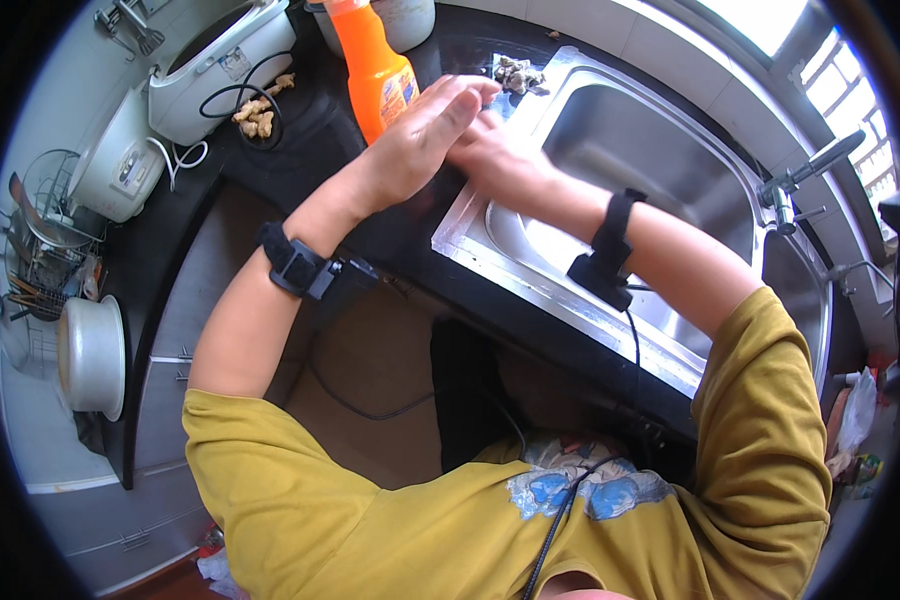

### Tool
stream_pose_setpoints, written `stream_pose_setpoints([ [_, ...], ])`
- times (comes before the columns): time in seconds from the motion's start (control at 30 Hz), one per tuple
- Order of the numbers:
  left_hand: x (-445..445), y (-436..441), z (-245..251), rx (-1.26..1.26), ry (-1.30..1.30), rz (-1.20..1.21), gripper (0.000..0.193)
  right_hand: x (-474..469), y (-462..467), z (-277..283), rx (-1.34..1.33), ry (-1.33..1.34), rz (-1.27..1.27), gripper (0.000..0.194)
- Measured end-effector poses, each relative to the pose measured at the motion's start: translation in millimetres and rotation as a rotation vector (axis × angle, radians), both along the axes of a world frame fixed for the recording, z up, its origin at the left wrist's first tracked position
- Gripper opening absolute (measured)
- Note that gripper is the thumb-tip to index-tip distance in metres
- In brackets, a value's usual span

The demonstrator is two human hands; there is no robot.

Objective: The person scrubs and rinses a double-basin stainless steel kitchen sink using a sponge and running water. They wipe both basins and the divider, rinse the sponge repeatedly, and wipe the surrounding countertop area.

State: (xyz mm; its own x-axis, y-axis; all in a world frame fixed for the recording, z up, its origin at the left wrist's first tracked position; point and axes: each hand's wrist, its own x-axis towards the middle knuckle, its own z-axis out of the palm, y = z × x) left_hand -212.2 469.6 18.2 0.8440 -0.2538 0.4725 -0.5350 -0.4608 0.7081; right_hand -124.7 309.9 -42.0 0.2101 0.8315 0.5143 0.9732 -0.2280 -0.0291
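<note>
My left hand [427, 135] and my right hand [491, 146] meet above the dark counter, by the left edge of the stainless steel sink [622, 150]. The left hand lies partly over the right one, whose fingers are blurred and partly hidden; nothing is seen held in either. An orange plastic bottle [375, 71] stands right behind my left hand, its lower part partly covered by it. Just beyond my fingertips, a small heap of greyish pieces [521, 76] lies at the sink's back left corner.
A faucet [787, 180] rises at the sink's far right. Ginger root [256, 118] and a black cable lie left of the bottle, near a white appliance [221, 71] and a rice cooker [116, 161]. A metal pot [92, 358] and a wire dish rack [52, 240] stand far left.
</note>
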Motion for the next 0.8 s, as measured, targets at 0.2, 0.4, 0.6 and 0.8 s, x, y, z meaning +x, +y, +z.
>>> stream_pose_setpoints([
  [0.2,-9,-7,-33,0.001,0.181,0.112,0.058,51,-95,21,-0.373,0.108,-0.684,0.033],
  [0.4,-1,-10,-45,-0.006,0.116,0.165,0.057,-6,-67,14,-0.034,0.031,-0.155,0.035],
  [0.6,-9,-14,-44,0.12,0.062,0.155,0.058,19,-48,-7,-0.031,-0.011,-0.149,0.038],
  [0.8,-2,-29,-44,0.38,0.174,0.087,0.074,79,-127,-31,-0.173,0.37,-0.664,0.041],
])
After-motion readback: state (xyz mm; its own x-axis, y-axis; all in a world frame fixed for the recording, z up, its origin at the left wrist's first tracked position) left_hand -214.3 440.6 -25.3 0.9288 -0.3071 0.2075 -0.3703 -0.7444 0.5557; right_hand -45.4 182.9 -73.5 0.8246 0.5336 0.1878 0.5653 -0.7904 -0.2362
